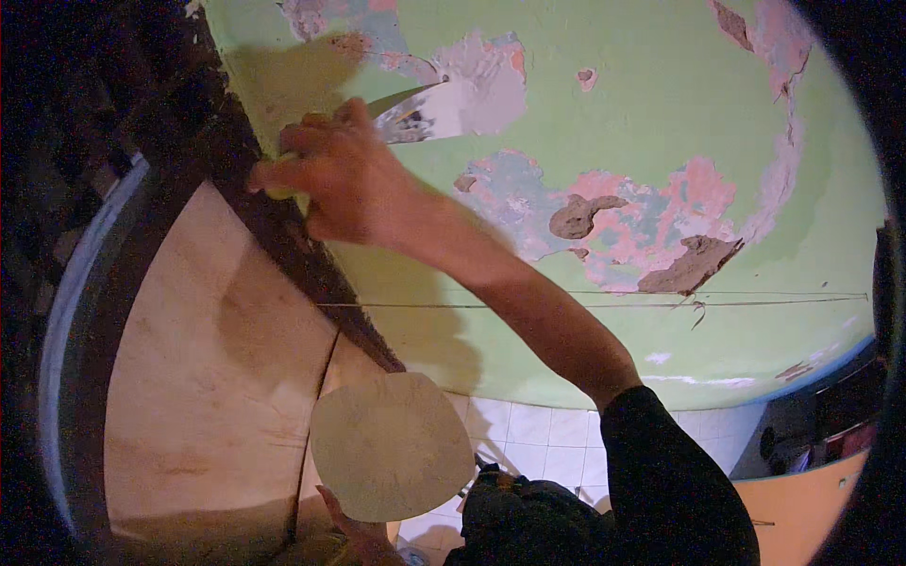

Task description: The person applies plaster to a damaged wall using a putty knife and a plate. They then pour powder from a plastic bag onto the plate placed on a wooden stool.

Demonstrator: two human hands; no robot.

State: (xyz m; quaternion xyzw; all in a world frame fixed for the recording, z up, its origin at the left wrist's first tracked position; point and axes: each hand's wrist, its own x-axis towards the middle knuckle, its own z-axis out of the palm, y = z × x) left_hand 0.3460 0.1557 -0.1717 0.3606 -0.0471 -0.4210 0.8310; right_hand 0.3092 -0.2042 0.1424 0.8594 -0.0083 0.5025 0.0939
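My right hand is raised against the upper left of the green wall. Its fingers are closed round the handle of a putty knife, mostly hidden in the grip. The wide, shiny blade of the putty knife lies on a pale grey-white smooth patch. Low in the view, my left hand grips the near edge of a round beige disc; the thumb shows at the rim, while the other fingers are hidden beneath. What the disc is made for cannot be told.
Peeling pink and blue-grey areas and brown holes mark the wall. A thin string stretches across it. Dark rough trim borders a light wooden panel at left. White floor tiles and an orange-brown surface lie below.
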